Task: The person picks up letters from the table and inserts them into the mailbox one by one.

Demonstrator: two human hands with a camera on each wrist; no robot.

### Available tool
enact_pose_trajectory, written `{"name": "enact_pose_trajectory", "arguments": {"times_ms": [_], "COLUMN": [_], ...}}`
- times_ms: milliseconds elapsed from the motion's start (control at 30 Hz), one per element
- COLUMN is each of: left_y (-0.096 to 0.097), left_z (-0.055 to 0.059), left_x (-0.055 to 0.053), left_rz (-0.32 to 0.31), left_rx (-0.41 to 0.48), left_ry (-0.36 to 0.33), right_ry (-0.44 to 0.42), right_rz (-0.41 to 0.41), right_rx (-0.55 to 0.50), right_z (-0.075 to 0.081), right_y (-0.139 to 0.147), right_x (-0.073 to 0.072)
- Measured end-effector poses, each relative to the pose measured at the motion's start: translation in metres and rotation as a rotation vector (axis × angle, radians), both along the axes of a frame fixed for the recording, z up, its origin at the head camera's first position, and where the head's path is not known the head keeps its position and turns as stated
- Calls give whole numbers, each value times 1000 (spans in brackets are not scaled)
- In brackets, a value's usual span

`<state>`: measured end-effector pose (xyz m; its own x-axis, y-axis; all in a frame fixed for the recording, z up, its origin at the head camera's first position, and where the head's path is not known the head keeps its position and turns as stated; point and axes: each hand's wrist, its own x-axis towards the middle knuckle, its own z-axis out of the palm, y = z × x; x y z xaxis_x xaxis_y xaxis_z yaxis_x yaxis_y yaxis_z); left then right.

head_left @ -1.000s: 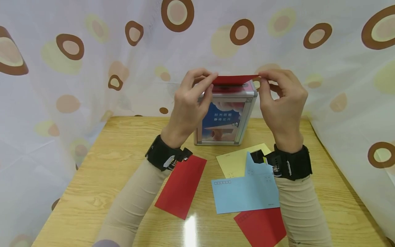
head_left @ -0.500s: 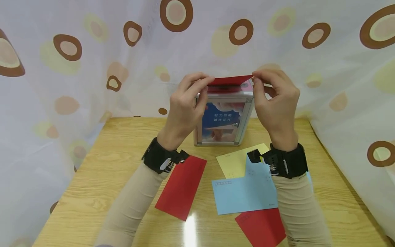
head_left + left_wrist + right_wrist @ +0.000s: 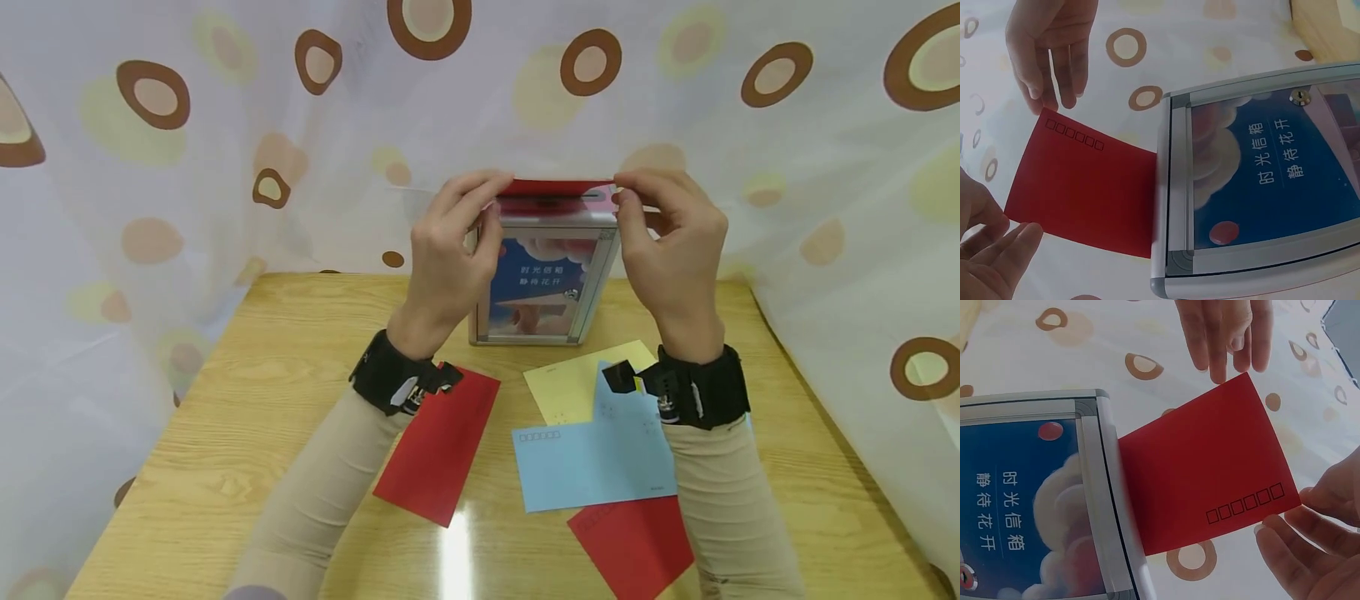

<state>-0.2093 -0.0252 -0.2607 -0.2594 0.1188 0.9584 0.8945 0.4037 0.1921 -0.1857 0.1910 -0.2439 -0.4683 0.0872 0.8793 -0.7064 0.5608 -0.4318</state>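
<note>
Between both hands a red envelope [image 3: 558, 187] stands over the top of a silver-framed letter box [image 3: 540, 287]. My left hand [image 3: 457, 250] pinches its upper left corner, thumb and fingers on the paper. At the upper right corner, my right hand [image 3: 671, 250] pinches it the same way. In the left wrist view the envelope [image 3: 1091, 181] shows a row of small printed squares, and its lower edge meets the box's top end. The right wrist view has the envelope [image 3: 1204, 469] slightly bowed, its lower edge hidden behind the box's top rim.
On the wooden table [image 3: 300, 375] lie a red envelope [image 3: 442, 450] under my left forearm, a yellow envelope [image 3: 562, 387], overlapping blue envelopes [image 3: 592, 467] and another red envelope [image 3: 637, 542] by my right sleeve. A patterned curtain [image 3: 480, 108] hangs behind and at both sides.
Both hands have shifted a little left with the red envelope, bringing it over the slot on the box's top. Its upper edge, slanted before, now looks more level. The view has tilted slightly.
</note>
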Motion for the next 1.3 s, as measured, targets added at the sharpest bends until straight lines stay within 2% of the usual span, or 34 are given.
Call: {"name": "enact_pose_trajectory", "arguments": {"times_ms": [100,300,500,667,800,1000,1200,1300], "left_y": [1,-1,-3,-3,-3,-3,-3,-2], "left_z": [-2,-5,-7,-6,-6,-8,-11,-13], "left_x": [-2,-2,-2,-5,-7,-5,-4,-4], "left_rz": [-9,0,4,10,0,-6,-11,-9], "left_rx": [0,-26,-38,-12,-33,-42,-58,-67], "left_ry": [-31,-120,-99,-102,-90,-85,-101,-106], "right_ry": [9,1,-11,5,6,-19,-66,-96], "right_rz": [1,20,28,13,13,0,-20,-9], "right_rx": [44,53,20,38,57,7,-46,-62], "right_z": [-3,-6,-7,-5,-5,-5,1,-4], "right_y": [3,3,-1,1,3,0,-12,-9], "right_x": [-2,-3,-4,-5,-6,-5,9,6]}}
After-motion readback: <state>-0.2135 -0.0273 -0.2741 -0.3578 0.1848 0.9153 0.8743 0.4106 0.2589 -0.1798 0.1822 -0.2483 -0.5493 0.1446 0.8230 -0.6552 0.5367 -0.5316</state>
